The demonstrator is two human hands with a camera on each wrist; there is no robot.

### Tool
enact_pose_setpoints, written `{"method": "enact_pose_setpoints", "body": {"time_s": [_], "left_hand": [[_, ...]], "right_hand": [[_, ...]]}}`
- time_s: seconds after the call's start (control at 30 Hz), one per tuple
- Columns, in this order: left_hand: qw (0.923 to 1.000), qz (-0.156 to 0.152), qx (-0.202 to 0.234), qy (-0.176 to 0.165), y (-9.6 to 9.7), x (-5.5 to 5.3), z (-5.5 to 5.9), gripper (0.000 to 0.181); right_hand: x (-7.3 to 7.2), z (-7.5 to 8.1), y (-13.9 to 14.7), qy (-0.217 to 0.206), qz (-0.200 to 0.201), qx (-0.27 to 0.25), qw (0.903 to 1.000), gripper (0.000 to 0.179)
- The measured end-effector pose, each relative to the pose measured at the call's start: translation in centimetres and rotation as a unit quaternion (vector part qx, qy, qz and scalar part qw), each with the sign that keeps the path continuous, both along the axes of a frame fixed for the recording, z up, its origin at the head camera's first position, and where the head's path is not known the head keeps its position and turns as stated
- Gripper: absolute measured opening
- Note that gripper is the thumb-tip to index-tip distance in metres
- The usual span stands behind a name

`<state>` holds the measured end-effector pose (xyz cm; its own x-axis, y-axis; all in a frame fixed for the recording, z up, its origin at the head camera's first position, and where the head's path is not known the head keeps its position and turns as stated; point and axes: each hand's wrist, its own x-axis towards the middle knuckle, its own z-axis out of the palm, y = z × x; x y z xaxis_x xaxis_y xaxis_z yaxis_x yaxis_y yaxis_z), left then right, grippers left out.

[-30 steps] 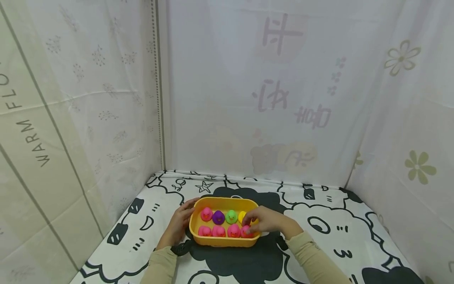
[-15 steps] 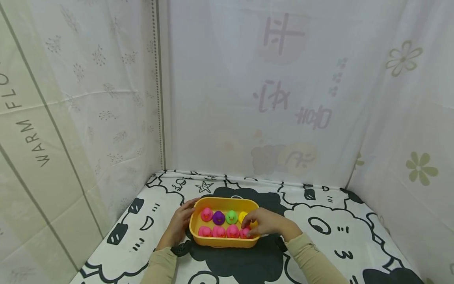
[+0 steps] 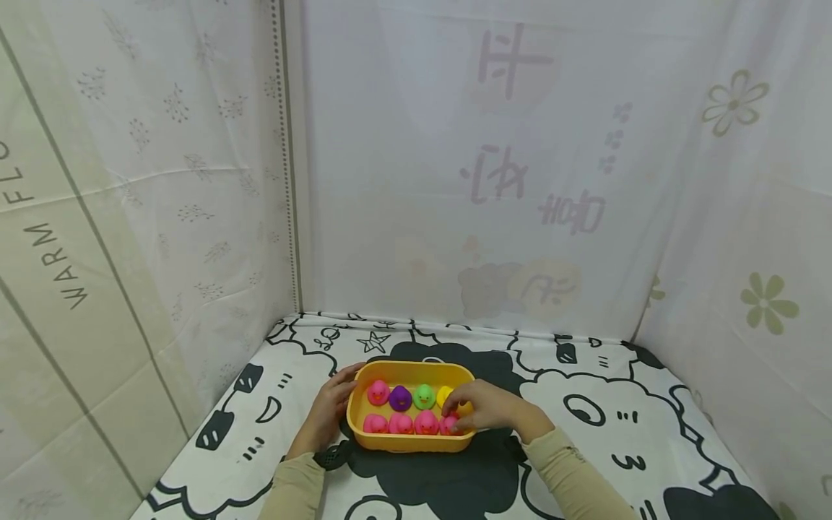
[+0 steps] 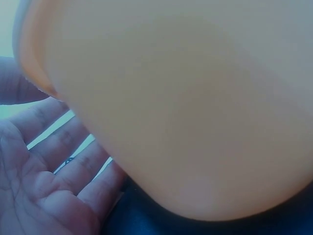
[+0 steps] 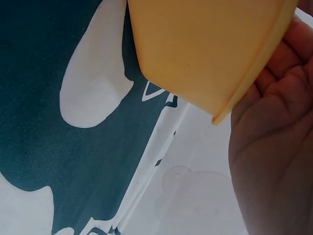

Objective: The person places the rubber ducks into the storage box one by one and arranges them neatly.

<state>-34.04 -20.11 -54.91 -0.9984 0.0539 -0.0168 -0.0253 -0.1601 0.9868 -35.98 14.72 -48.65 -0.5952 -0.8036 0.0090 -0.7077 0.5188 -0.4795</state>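
A yellow plastic basin (image 3: 408, 443) holds two rows of small rubber ducks. In the back row stand a pink duck (image 3: 378, 393), a purple duck (image 3: 400, 399), a green duck (image 3: 425, 397) and a partly hidden yellow duck (image 3: 443, 396). The front row is all pink. My left hand (image 3: 330, 406) rests against the basin's left end, its fingers fairly straight along the outer wall in the left wrist view. Reaching over the right end, my right hand (image 3: 482, 406) pinches the rightmost pink duck (image 3: 447, 425) of the front row, its fingertips partly hiding it.
The basin stands on a white cloth (image 3: 604, 404) with black cartoon drawings. Pale printed curtains (image 3: 494, 173) enclose the back and both sides.
The rightmost pink duck in the front row has shifted slightly left with my right fingers, and its neighbour moved a little left too. My left hand stays in place.
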Motion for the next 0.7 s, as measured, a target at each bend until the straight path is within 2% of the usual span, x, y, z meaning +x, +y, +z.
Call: {"method": "enact_pose_setpoints", "body": {"time_s": [0.2,0.3,0.4,0.5,0.57,0.63,0.7], "left_hand": [[1.0000,0.003,-0.004,0.000,-0.1,0.1,-0.1,0.048],[1.0000,0.002,-0.004,-0.001,-0.1,0.2,-0.2,0.048],[0.9999,0.009,-0.007,-0.006,-0.1,0.3,-0.1,0.049],[0.9995,0.008,-0.022,-0.022,-0.3,0.1,0.2,0.048],[0.9982,0.007,-0.057,-0.021,-0.6,-0.2,0.9,0.047],[0.9929,0.003,-0.119,-0.012,-1.0,-0.6,1.7,0.049],[0.9779,0.010,-0.209,0.006,-1.7,-1.0,2.9,0.050]], "right_hand": [[0.3,-0.1,0.0,-0.002,-0.008,-0.030,0.9995,0.023],[0.1,-0.5,0.4,0.023,-0.030,-0.071,0.9968,0.032],[-0.4,-0.8,1.3,0.059,-0.072,-0.120,0.9884,0.042],[-1.4,-1.0,2.9,0.083,-0.151,-0.143,0.9745,0.049],[-2.1,-1.1,4.0,0.082,-0.210,-0.146,0.9633,0.055],[-2.7,-1.2,5.1,0.079,-0.252,-0.135,0.9550,0.061],[-3.2,-1.0,5.8,0.075,-0.272,-0.123,0.9516,0.066]]}}
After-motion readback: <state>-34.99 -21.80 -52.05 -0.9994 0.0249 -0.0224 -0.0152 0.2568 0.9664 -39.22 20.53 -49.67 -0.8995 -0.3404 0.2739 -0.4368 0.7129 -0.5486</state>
